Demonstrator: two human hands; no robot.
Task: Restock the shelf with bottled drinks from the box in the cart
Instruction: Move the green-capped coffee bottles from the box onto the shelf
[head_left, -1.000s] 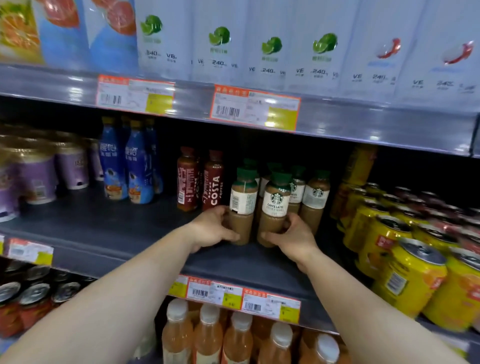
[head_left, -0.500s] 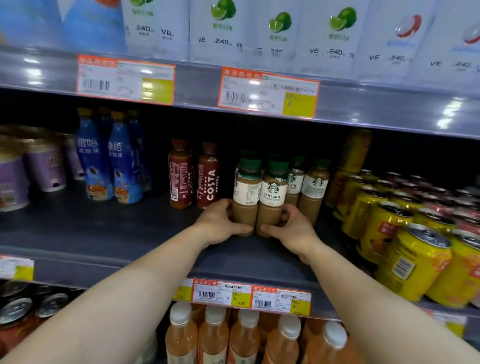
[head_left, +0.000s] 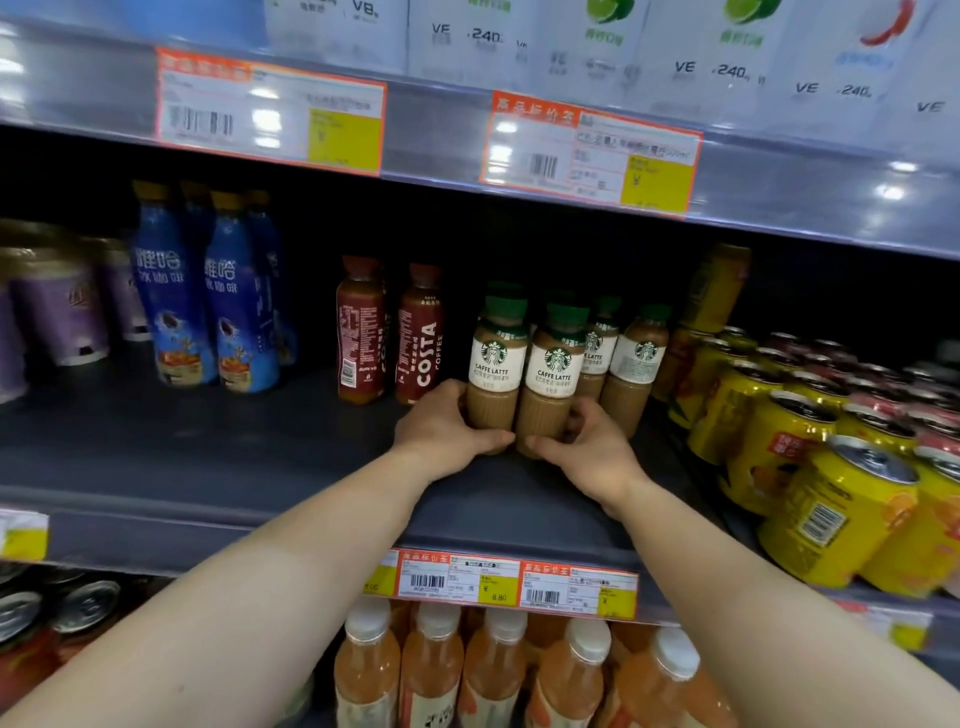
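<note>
Both hands' grip: left hand (head_left: 447, 428) and right hand (head_left: 592, 449) are curling around two latte bottles (head_left: 519, 384), standing mid-shelf (head_left: 208, 457), right of the Costa bottles (head_left: 421, 332). Placing seems underway; next, they are likely needing releasing and aligning.

I read "CAFFE LATTE" on two front bottles (head_left: 550, 379). "COSTA COFFEE" on a red bottle (head_left: 422, 338). Shelf tag (head_left: 460, 581): "8.80".
</note>
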